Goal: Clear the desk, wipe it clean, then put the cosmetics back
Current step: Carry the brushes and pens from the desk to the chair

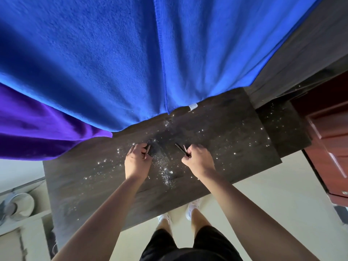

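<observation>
A dark wooden desk [235,140] is strewn with white powder and crumbs [165,171]. My left hand [137,161] is closed around thin pencil-like cosmetics, one brownish tip [147,150] sticking out. My right hand [197,160] grips slim black cosmetic pencils [180,148] that poke out toward the desk's middle. Both hands hover just over the desk near its centre, about a hand's width apart. A blue cloth [113,59] hangs close to the camera and hides the far half of the desk.
A purple cloth [37,132] hangs at the left below the blue one. A reddish-brown cabinet with drawers [331,147] stands at the right. A white fan [17,206] sits on the floor at the left. My legs and white shoes stand by the desk's front edge.
</observation>
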`<state>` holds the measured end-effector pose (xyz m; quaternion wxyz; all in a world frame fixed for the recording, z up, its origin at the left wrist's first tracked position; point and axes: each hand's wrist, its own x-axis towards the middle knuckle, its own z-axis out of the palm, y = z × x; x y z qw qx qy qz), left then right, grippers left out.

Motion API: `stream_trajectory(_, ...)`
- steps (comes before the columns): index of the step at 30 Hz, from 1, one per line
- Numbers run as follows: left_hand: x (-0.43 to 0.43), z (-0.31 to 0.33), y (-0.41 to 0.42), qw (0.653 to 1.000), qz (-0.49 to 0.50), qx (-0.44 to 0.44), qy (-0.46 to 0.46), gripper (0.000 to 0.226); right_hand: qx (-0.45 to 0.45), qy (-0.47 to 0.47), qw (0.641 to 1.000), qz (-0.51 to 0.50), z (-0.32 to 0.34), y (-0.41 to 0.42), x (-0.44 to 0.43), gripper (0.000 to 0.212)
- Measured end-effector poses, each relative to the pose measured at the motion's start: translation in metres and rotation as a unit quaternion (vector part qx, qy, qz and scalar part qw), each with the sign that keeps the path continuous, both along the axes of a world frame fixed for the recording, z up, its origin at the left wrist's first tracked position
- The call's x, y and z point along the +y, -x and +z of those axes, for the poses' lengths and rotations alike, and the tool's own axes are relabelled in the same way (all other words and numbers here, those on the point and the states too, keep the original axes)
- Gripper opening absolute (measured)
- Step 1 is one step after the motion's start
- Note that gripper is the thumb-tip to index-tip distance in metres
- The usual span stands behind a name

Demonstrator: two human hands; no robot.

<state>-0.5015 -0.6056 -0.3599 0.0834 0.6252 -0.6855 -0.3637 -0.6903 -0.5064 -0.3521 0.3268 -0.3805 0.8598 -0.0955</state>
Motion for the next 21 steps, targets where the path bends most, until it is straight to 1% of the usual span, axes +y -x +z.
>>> stream_trajectory(5,0.006,-0.002,-0.001,1.000,0.012,0.019,0.015,0.033,-0.066,0.054,0.992,-0.088,-0.002,0.003,0.012,0.020)
stream_trajectory(10,0.009,0.008,0.000,1.000,0.008,0.018,0.025,0.033,-0.100,0.048,0.989,-0.098,-0.001,0.006,0.007,0.025)
stream_trajectory(13,0.007,0.025,0.001,0.999,0.018,0.031,0.035,0.028,-0.123,0.054,0.985,-0.107,0.009,0.008,0.005,0.024)
stream_trajectory(16,0.002,0.051,0.005,0.997,0.028,0.060,0.049,0.023,-0.118,0.087,0.983,-0.111,0.031,0.013,0.004,0.022)
stream_trajectory(18,-0.002,0.071,0.010,0.993,0.019,0.092,0.064,0.023,-0.110,0.110,0.978,-0.136,0.051,0.018,0.008,0.021)
stream_trajectory(21,-0.003,0.099,0.026,0.985,-0.022,0.156,0.076,0.031,-0.084,0.147,0.969,-0.180,0.086,0.032,0.025,0.018)
